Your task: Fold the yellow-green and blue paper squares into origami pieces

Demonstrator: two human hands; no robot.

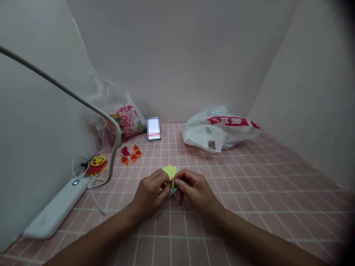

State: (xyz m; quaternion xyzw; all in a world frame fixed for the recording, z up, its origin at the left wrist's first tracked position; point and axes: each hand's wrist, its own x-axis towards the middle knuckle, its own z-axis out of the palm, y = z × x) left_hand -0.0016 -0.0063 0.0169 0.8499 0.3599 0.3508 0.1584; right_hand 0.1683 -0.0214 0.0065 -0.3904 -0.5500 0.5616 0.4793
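Observation:
My left hand [151,190] and my right hand [194,190] meet near the middle of the pink checked table. Between their fingertips is a small piece of folded yellow paper, pinched from both sides. Just behind the fingers lies more yellow paper [170,170], with a bit of light blue paper [172,192] showing below. The fingers cover most of the folded piece, so its shape is hard to make out. Farther off to the left sit several small folded orange papers [134,158] and a red folded paper [125,151].
A white lamp base [55,208] with a bent neck [115,147] and loose cable stands at left, beside red and yellow cut-outs [97,164]. Along the back are a filled plastic bag [127,118], a lit phone [154,128] and a white plastic bag [219,129]. Walls enclose the table.

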